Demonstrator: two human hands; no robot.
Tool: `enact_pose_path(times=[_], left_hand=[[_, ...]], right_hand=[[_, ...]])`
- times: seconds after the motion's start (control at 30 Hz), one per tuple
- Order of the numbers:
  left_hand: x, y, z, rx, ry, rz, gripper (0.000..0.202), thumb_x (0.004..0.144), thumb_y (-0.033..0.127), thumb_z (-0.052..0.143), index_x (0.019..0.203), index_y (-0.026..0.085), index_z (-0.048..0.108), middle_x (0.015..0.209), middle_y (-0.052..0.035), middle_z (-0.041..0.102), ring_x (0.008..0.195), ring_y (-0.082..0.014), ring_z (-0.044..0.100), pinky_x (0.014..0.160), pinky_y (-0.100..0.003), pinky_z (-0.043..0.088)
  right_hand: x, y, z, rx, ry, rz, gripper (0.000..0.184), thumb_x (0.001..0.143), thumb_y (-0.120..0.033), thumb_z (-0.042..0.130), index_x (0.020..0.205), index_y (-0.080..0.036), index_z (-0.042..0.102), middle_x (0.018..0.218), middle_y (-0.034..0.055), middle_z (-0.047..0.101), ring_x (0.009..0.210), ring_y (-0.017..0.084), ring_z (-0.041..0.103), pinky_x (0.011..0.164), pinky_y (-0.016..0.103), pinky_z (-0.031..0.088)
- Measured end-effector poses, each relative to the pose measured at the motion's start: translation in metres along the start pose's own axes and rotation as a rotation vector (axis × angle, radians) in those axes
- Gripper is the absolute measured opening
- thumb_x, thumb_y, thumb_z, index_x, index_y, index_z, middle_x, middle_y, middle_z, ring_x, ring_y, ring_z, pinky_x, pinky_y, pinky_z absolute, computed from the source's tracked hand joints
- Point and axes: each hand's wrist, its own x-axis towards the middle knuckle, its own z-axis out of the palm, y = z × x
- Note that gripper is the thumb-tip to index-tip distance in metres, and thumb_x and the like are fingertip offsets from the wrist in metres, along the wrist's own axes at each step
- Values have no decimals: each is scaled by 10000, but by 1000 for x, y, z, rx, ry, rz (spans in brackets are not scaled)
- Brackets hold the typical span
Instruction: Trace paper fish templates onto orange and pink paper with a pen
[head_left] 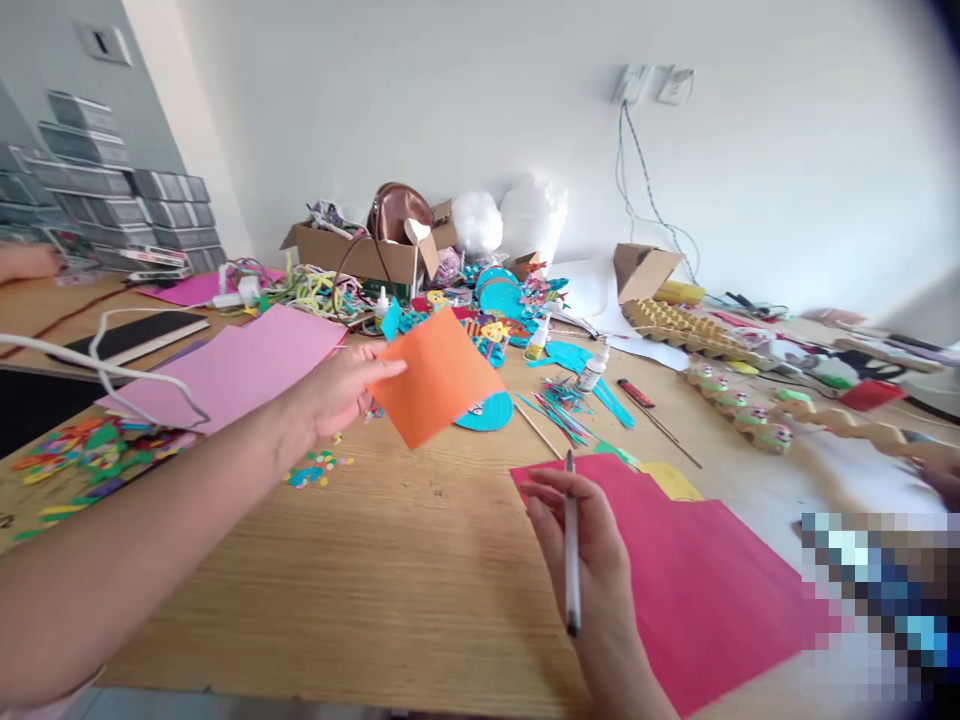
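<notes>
An orange square of paper [441,378] is pinched at its left edge by my left hand [349,388], raised above the table. My right hand [589,545] holds a pen [572,550] with a clear barrel and black ends, roughly upright between thumb and fingers. Beneath and beside that hand lies a large sheet of dark pink paper [697,590] with a stepped cut along its far edge. A yellow piece of paper [670,481] shows just beyond it. Behind the orange square, a blue round cutout [486,412] is partly hidden.
Glue bottles [592,368], a red cutter [636,393] and thin coloured strips [559,415] lie beyond my hands. Light pink sheets [240,365] and a white cable [150,375] are at left. A cardboard box [360,255] stands by the wall. Other people's hands show at both edges.
</notes>
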Motion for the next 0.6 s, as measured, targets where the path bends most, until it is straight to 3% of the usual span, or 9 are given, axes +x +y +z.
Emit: enact_pose_path(times=[0.07, 0.17, 0.23, 0.3, 0.43, 0.5, 0.6], left_hand=[[-15, -12, 18, -69, -91, -149, 295, 701, 259, 682, 962, 130, 633, 878, -56, 688, 752, -162, 633, 714, -280, 486], [-28, -30, 32, -62, -177, -293, 317, 685, 296, 692, 961, 152, 631, 908, -46, 689, 803, -165, 635, 701, -255, 474], [-31, -41, 37, -8, -200, -355, 323, 682, 316, 682, 952, 148, 626, 914, -48, 687, 831, -168, 630, 679, -235, 455], [-31, -51, 40, 60, -225, -398, 341, 678, 341, 663, 952, 143, 616, 918, -53, 684, 841, -176, 626, 668, -234, 440], [-26, -67, 41, 242, -300, -361, 330, 655, 346, 617, 907, 134, 598, 922, -56, 669, 867, -208, 617, 718, -275, 445], [-23, -73, 40, 358, -316, -331, 330, 633, 325, 594, 900, 132, 581, 882, -51, 661, 845, -214, 617, 703, -275, 451], [-19, -79, 36, 542, -289, -312, 422, 645, 302, 536, 1038, 148, 533, 824, -29, 642, 745, -196, 617, 610, -256, 445]], right_hand=[[4, -6, -9, 99, 9, 132, 260, 810, -356, 572, 1022, -223, 502, 1082, 82, 593, 921, 192, 624, 761, 322, 514], [7, -13, -15, 189, 29, 226, 294, 812, -427, 543, 1020, -225, 494, 1165, 93, 560, 903, 189, 620, 744, 327, 516], [7, -12, -14, 196, 11, 221, 317, 797, -450, 543, 1007, -220, 487, 1135, 91, 571, 832, 171, 615, 696, 309, 515], [6, -8, -12, 110, -63, 218, 320, 768, -413, 576, 1002, -215, 480, 955, 57, 613, 702, 145, 590, 608, 270, 492], [-1, 2, -7, -141, -184, 193, 253, 765, -258, 540, 1001, -212, 463, 580, -62, 465, 497, 115, 452, 475, 216, 380], [-6, 5, -6, -273, -190, 108, 219, 769, -195, 495, 986, -210, 474, 602, -52, 450, 505, 118, 432, 480, 217, 364], [-14, 7, -5, -425, -237, -35, 252, 752, -110, 446, 982, -203, 487, 750, 2, 520, 560, 123, 463, 524, 227, 375]])
